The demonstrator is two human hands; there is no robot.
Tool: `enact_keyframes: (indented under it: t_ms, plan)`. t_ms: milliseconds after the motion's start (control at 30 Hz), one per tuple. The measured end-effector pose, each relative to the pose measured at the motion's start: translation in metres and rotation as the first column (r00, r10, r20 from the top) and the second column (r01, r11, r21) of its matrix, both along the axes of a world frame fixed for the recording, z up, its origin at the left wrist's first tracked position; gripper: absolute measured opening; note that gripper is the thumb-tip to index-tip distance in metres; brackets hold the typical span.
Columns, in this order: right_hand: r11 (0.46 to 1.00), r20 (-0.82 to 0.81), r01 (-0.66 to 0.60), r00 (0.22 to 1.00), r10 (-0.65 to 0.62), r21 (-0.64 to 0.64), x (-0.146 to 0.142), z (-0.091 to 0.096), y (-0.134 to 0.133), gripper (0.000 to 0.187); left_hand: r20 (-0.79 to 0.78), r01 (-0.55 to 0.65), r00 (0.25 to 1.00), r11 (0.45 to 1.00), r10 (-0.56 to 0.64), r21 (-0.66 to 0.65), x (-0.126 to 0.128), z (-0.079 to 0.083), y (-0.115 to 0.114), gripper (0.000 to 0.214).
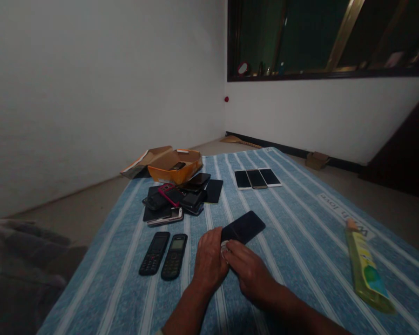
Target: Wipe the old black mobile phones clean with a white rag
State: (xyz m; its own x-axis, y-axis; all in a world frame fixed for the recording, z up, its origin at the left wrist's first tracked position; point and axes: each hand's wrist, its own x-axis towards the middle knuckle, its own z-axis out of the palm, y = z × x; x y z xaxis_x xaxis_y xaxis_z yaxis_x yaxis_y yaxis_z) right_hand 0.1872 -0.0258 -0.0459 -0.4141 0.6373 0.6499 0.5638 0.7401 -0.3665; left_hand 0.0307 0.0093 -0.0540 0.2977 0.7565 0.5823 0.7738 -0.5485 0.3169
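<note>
A dark smartphone [245,226] lies tilted over the blue striped cloth [300,218], its near end in my left hand [208,259], whose fingers are curled round it. My right hand [248,272] is closed on a small white wad [224,250] pressed against the phone's near end. Two black keypad phones [164,254] lie side by side just left of my left hand.
A heap of several phones [181,197] lies beyond, in front of an open orange box [174,168]. Three smartphones [257,178] lie in a row farther back. A yellow-green bottle [366,270] lies on the cloth at right. A grey bundle [17,270] sits at left.
</note>
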Motion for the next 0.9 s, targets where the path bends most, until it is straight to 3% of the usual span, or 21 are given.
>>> enact_keyframes:
  t_ms: [133, 267, 400, 567, 767, 900]
  plan:
    - [0.980, 0.095, 0.140, 0.983, -0.154, 0.138, -0.006, -0.018, -0.003, 0.044, 0.010, -0.036, 0.999, 0.998, 0.037, -0.060, 0.002, 0.002, 0.000, 0.044]
    - [0.963, 0.184, 0.228, 0.950, -0.252, 0.142, -0.004, -0.028, 0.004, 0.037, 0.046, -0.063, 0.997, 0.992, 0.068, -0.112, 0.005, 0.006, 0.000, 0.043]
    - [0.961, 0.231, 0.264, 0.933, -0.277, 0.087, 0.012, -0.022, 0.022, 0.036, 0.071, -0.075, 0.994, 0.986, 0.086, -0.146, 0.005, 0.010, 0.000, 0.050]
    - [0.917, 0.224, 0.396, 0.891, -0.395, 0.040, 0.023, -0.013, 0.039, 0.034, 0.079, -0.049, 0.995, 0.984, 0.063, -0.169, 0.003, 0.011, -0.001, 0.054]
    - [0.961, 0.275, 0.265, 0.921, -0.275, 0.073, 0.003, -0.022, 0.022, 0.039, 0.089, -0.020, 0.995, 0.987, 0.035, -0.162, 0.002, 0.008, 0.000, 0.047]
    - [0.946, 0.290, 0.325, 0.905, -0.311, 0.001, 0.011, -0.019, 0.030, 0.042, 0.071, 0.002, 0.997, 0.985, 0.011, -0.174, 0.002, 0.014, -0.001, 0.046]
